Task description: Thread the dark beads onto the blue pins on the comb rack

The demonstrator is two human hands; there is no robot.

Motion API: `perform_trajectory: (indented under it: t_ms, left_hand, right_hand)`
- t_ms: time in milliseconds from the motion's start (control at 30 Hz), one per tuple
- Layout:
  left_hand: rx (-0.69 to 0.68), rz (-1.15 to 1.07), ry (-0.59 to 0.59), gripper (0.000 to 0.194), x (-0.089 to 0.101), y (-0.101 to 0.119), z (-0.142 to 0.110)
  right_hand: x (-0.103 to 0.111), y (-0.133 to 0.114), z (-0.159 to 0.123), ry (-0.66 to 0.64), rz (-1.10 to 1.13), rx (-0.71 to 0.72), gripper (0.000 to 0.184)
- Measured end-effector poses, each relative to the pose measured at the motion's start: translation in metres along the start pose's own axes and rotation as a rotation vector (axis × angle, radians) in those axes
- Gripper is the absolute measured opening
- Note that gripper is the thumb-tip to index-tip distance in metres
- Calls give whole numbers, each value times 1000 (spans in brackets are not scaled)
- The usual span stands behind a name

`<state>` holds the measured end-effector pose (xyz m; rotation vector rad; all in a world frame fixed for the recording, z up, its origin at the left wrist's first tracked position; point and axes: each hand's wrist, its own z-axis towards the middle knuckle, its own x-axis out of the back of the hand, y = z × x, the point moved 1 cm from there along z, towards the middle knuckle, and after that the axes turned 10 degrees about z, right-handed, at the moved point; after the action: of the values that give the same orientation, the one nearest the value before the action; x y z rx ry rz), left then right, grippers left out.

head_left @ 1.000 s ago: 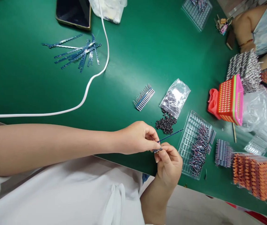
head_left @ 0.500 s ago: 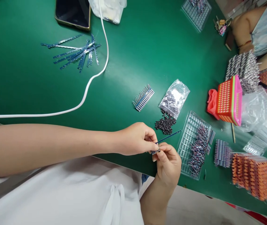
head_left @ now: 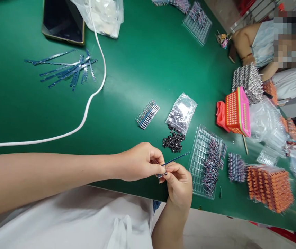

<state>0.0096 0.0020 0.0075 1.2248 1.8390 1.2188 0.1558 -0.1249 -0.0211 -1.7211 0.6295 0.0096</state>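
My left hand (head_left: 144,160) comes in from the left, its fingers closed in a pinch on a narrow blue circuit-board strip (head_left: 177,158). One end of the strip sticks out to the upper right past the fingertips; small parts and thin wires show under the thumb. My right hand (head_left: 180,181) meets the left one at the same spot, thumb and fingertips pinched at the strip's parts. What exactly lies between the right fingertips is mostly hidden. Just above the hands are a pile of small black round parts (head_left: 173,141) and an open clear plastic bag (head_left: 181,112) of them.
A clear tray (head_left: 198,159) with many small wired boards stands right of my hands. A wired board panel (head_left: 148,114) lies above. Blue offcut strips (head_left: 72,71), a phone (head_left: 63,22) and a white cable (head_left: 85,117) are left. Orange stacks (head_left: 269,186) and a basket (head_left: 237,112) stand right.
The view has shifted, so the table's things sit further left in the picture. Both hands stay together at the strip, in nearly the same pinch.
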Motion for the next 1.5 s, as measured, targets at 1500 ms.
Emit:
perform_trajectory:
  t_ms: [1500]
  left_hand:
    - [-6, -77, 54, 17, -3, -2, 2]
  right_hand:
    - [-1, 2, -3, 65, -8, 37, 4]
